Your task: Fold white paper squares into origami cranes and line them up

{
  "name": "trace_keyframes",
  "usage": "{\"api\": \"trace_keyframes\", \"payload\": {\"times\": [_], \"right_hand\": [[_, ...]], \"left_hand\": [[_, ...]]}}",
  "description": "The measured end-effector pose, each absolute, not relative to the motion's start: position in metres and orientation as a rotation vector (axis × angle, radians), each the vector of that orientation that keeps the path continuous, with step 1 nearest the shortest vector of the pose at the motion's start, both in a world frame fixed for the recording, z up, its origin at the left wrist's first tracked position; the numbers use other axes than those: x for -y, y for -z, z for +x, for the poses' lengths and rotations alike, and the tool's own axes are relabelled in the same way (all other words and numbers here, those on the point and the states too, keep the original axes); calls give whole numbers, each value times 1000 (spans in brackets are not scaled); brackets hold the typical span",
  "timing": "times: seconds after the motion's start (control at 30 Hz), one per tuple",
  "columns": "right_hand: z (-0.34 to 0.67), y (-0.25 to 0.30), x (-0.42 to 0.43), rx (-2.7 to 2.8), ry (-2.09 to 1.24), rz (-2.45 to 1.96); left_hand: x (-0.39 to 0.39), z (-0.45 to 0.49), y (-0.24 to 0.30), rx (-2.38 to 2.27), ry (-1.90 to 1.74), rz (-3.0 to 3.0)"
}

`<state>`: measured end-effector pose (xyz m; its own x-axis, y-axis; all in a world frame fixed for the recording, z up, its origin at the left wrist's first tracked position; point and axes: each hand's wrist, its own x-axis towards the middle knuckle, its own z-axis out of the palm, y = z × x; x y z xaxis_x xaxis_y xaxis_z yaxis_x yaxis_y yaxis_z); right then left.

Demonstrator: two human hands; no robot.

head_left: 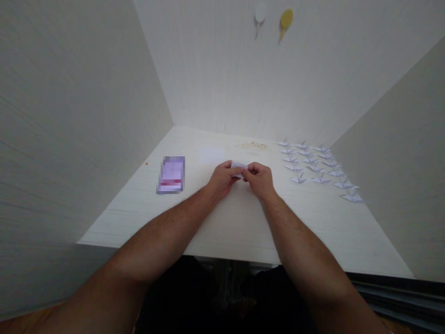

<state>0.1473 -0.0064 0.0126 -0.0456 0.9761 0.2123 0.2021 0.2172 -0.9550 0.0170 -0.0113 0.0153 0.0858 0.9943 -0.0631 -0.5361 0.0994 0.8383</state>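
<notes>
Head view: small white paper piece [238, 164] mid-frame, between both hands. Left hand [221, 178], left of centre: thumb and fingers clamped on the paper's left part. Right hand [260, 180], right of centre: thumb and fingertips pinched on its right edge; exact fold hidden by fingers. Pale sheet [211, 154] flat on white table [236, 222], just above left hand in frame. Pixelated purple item [172, 174] left of centre, orange speck [146, 163] farther left. Folded paper birds [319, 179] in rows, right side. White hook [260, 14], yellow hook [287, 19] top of frame, on wall.
</notes>
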Motion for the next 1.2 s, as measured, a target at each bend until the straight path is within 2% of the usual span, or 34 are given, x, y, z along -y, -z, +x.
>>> {"api": "trace_keyframes", "payload": {"times": [0.57,1.2], "right_hand": [[147,-5,-1,1553,-820,-1168],[147,-3,-3,1619,-847,-1148]], "left_hand": [[11,18,-15,-766,-1327,716],[4,14,-13,-724,-1388,573]]}}
